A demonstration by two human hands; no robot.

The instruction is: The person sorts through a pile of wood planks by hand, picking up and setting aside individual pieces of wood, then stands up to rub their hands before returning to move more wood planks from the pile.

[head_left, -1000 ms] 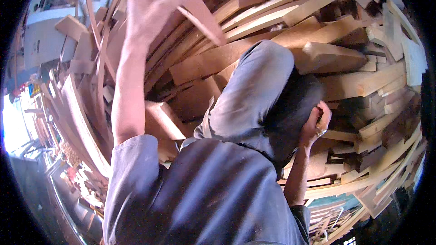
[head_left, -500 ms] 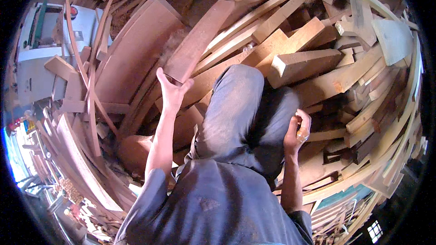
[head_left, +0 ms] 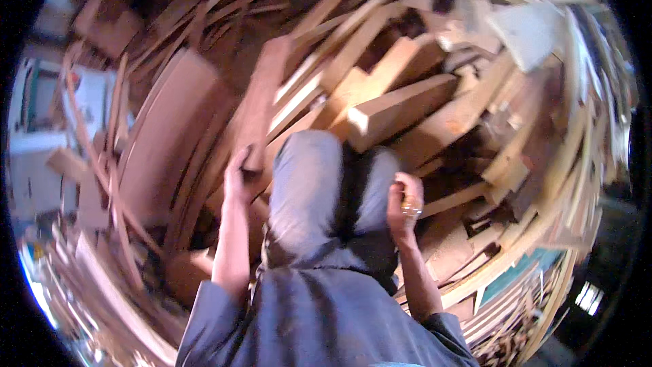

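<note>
My left hand [head_left: 239, 175] is closed around the near end of a long reddish-brown wooden plank [head_left: 263, 95]. The plank's far end points away from me, over other timber. By my right knee, my right hand [head_left: 405, 198] is curled with its fingers bent inward. A small shiny yellowish thing shows at those fingers, too blurred to name. Just beyond my knees lies a thick squared beam [head_left: 401, 110] with a pale cut end. Left of the plank leans a wide brown board [head_left: 166, 129].
Offcuts and curved strips pile up on every side. A pale flat piece [head_left: 528, 32] lies at the far right. Thin crossed strips [head_left: 112, 183] stand at the left, before a white machine [head_left: 41, 156]. More long boards [head_left: 115, 292] lie at the near left.
The spread fingers of my left hand have closed on the plank's end, and the plank stands at a steeper angle in view. The whole view has shifted; my right hand stays curled.
</note>
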